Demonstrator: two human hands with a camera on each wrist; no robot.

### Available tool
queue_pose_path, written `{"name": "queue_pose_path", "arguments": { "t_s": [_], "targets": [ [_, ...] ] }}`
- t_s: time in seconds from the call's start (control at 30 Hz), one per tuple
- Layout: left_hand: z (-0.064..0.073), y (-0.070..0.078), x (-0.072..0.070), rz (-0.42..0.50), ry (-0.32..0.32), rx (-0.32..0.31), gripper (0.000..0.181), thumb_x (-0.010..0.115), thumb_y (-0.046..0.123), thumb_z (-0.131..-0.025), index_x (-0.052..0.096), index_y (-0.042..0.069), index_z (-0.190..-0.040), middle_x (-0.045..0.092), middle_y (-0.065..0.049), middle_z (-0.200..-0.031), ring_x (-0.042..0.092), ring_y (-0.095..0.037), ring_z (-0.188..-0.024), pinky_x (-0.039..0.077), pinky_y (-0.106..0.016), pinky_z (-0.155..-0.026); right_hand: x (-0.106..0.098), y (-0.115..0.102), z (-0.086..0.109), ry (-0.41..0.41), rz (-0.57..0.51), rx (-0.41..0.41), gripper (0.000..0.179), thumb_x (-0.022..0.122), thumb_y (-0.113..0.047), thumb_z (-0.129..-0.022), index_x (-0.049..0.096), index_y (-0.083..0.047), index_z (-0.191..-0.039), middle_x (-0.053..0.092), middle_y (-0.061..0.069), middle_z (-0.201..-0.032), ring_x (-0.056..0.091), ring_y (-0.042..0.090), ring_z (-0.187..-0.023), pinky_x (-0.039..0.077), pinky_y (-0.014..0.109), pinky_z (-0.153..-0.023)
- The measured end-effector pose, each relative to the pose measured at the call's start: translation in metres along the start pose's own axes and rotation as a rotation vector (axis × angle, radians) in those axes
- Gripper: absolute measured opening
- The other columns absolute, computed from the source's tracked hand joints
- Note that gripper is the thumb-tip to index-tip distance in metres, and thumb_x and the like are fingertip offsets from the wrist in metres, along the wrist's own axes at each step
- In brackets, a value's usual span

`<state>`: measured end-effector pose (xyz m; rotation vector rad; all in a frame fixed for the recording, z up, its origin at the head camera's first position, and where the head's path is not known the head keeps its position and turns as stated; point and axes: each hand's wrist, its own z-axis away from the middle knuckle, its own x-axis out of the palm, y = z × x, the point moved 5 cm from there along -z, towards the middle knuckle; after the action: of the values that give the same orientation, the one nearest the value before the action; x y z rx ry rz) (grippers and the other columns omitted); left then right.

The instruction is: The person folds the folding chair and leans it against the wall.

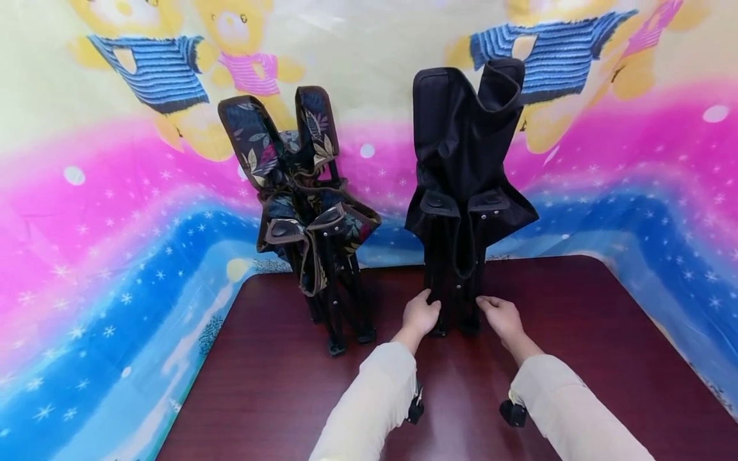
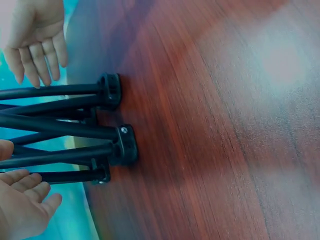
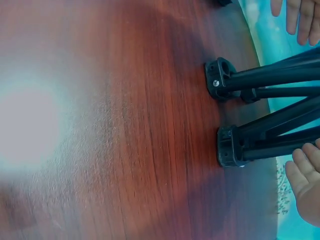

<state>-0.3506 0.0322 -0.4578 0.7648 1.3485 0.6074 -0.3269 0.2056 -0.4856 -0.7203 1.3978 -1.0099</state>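
A folded black camp chair [image 1: 455, 147] stands upright with its feet on the table. My left hand [image 1: 421, 315] is at the left side of its lower legs; in the left wrist view this hand [image 2: 22, 205] has its fingers beside a black leg [image 2: 65, 125], thumb partly cut off. To the right of the legs, my right hand [image 1: 503, 318] reaches in with fingertips right at a leg. Extended fingers of that hand [image 3: 307, 185] overlap a leg tube [image 3: 280, 76] in the right wrist view. Neither hand is curled round the frame.
Left of the black chair, a folded floral-patterned camp chair [image 1: 249, 137] stands slightly tilted on the dark red wooden table [image 1: 230, 397]. Behind both hangs a colourful cloth backdrop [image 1: 369, 83] with printed bears. The table's back edge runs close behind the chairs.
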Motion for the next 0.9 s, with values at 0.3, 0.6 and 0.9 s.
{"name": "queue_pose_path", "arguments": {
  "t_s": [0.3, 0.6, 0.9],
  "targets": [
    [0.013, -0.008, -0.021, -0.021, 0.074, 0.040, 0.038, 0.048, 0.024, -0.086, 0.051, 0.009, -0.120, 0.055, -0.006, -0.115, 0.049, -0.021, -0.106, 0.040, -0.034, -0.086, -0.005, -0.005, 0.008, -0.064, 0.141, -0.119, 0.055, 0.036, -0.037, -0.091, 0.041, 0.007, -0.124, 0.038, 0.027, -0.125, 0.032, 0.040, -0.115, 0.031, 0.051, -0.089],
    [0.033, -0.018, -0.041, -0.051, 0.030, 0.080, 0.038, 0.049, 0.026, -0.085, 0.052, 0.007, -0.118, 0.053, -0.009, -0.117, 0.048, -0.023, -0.107, 0.039, -0.037, -0.086, -0.018, -0.006, 0.016, -0.029, 0.253, -0.181, 0.056, 0.038, -0.036, -0.091, 0.039, 0.009, -0.124, 0.041, 0.029, -0.121, 0.038, 0.041, -0.110, 0.034, 0.051, -0.085],
    [0.057, -0.046, -0.076, -0.098, -0.027, 0.145, 0.039, 0.048, 0.025, -0.085, 0.053, 0.003, -0.117, 0.053, -0.011, -0.116, 0.049, -0.025, -0.105, 0.039, -0.039, -0.086, -0.029, -0.006, 0.022, -0.019, 0.308, -0.214, 0.064, 0.039, -0.042, -0.089, 0.036, 0.011, -0.124, 0.040, 0.030, -0.121, 0.040, 0.042, -0.109, 0.034, 0.051, -0.085]
  ]
}}
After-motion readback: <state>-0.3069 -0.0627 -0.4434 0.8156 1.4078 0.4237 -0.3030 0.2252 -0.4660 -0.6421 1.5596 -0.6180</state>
